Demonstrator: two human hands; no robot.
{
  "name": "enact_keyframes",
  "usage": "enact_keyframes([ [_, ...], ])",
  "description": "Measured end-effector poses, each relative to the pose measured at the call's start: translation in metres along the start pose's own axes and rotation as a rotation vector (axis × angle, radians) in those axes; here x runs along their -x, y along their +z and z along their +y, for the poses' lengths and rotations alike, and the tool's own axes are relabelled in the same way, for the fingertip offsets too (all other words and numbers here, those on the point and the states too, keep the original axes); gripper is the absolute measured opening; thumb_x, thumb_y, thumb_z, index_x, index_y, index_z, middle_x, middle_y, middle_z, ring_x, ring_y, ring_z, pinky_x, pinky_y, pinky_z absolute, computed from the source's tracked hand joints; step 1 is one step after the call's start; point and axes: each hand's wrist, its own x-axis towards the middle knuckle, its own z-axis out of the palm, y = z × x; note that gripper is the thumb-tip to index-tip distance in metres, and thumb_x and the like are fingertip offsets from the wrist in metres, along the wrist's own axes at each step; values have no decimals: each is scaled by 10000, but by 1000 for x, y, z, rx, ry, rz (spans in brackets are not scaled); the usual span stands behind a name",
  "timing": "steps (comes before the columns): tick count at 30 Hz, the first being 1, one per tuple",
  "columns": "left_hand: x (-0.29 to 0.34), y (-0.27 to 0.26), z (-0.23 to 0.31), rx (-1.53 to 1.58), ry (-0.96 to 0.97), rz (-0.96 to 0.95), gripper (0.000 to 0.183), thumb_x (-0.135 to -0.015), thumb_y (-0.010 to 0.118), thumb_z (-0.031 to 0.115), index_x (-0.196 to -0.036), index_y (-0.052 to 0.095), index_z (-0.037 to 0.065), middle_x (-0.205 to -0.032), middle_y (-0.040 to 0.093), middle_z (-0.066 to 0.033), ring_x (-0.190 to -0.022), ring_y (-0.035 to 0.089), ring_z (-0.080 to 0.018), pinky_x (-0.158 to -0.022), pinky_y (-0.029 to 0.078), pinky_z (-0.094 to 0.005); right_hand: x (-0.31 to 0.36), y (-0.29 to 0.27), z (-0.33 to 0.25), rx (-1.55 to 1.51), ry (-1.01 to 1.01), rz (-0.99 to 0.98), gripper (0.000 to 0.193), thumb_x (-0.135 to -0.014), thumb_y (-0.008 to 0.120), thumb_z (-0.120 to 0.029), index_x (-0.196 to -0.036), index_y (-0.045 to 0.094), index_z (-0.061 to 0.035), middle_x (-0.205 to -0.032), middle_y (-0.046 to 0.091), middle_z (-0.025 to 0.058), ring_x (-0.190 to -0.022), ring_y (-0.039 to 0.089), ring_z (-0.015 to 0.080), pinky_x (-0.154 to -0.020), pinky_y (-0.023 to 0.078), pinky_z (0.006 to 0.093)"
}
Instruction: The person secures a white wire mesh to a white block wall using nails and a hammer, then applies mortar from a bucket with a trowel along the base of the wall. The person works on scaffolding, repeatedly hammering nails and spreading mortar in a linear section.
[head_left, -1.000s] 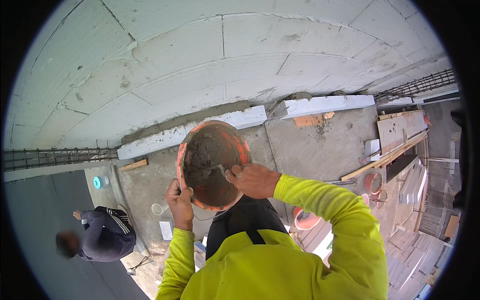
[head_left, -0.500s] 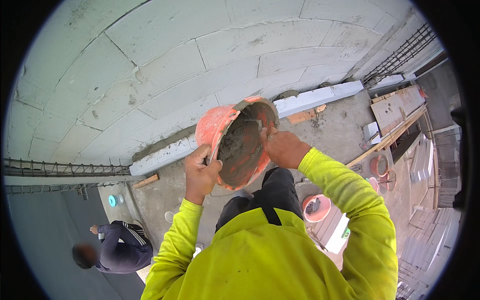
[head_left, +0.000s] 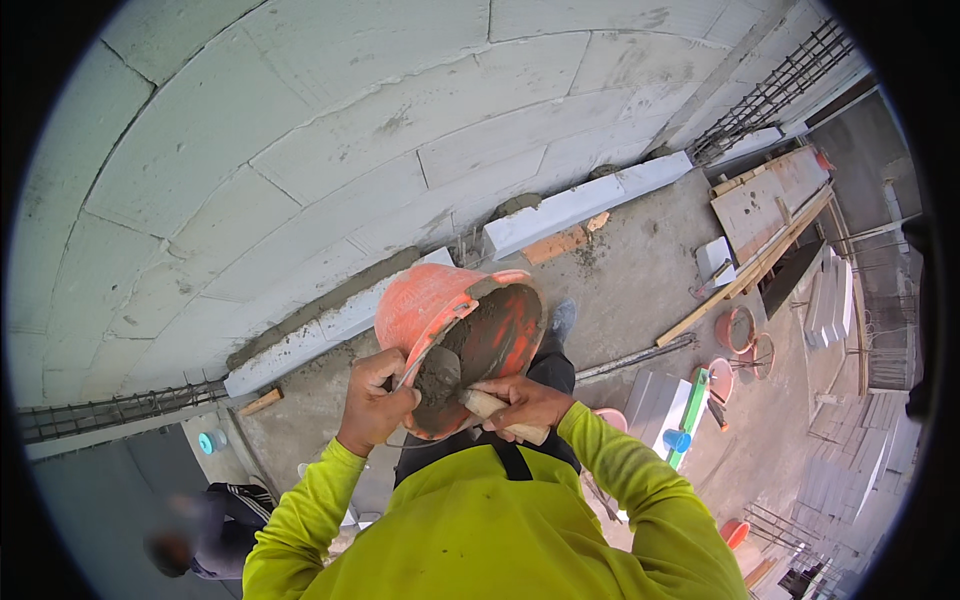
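Observation:
Tilted on its side in front of me is an orange bucket (head_left: pixel 415 298), its inner wall smeared with wet grey mortar (head_left: pixel 480 335). My left hand (head_left: pixel 375 408) is closed on the near left part of its rim, by the thin wire handle. In my right hand (head_left: pixel 532 405) is a trowel, gripped by its pale handle (head_left: pixel 483 403). The trowel's mortar-coated blade (head_left: pixel 437 378) lies inside the bucket, near the rim that my left hand holds.
A pale block wall (head_left: pixel 350 190) rises ahead, with white blocks (head_left: pixel 590 205) along its foot. To the right lie planks (head_left: pixel 745 275), another mortar bucket (head_left: pixel 735 328), stacked blocks (head_left: pixel 655 400) and a green bar (head_left: pixel 690 415). A person in dark clothing (head_left: pixel 225 525) is at lower left.
The bucket has come lower and closer to my body. My right hand has moved from the bucket's far right side down to its near side, and the trowel handle now shows.

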Motion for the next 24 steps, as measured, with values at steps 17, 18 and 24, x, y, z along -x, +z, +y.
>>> enact_keyframes([
  [17,-177,223,-106,629,-413,1046,150,-796,505,-54,-761,509,91,-776,526,50,-671,405,-29,-616,354,-202,130,-312,-215,53,247,234,673,-806,692,62,-1436,459,16,-867,619,82,-613,607,148,-553,509,289],
  [18,-178,226,-108,656,-392,1074,150,-797,505,-54,-765,514,92,-775,533,49,-665,412,-28,-610,356,-202,131,-322,-222,21,247,272,647,-789,684,70,-1405,489,20,-856,617,85,-603,601,149,-540,498,284],
  [24,-177,226,-137,581,-475,1139,147,-806,505,-46,-781,527,97,-760,540,61,-646,419,-22,-577,340,-199,120,-398,-218,-77,171,408,487,-852,658,-74,-1324,555,-17,-812,626,88,-541,589,161,-456,479,297],
])
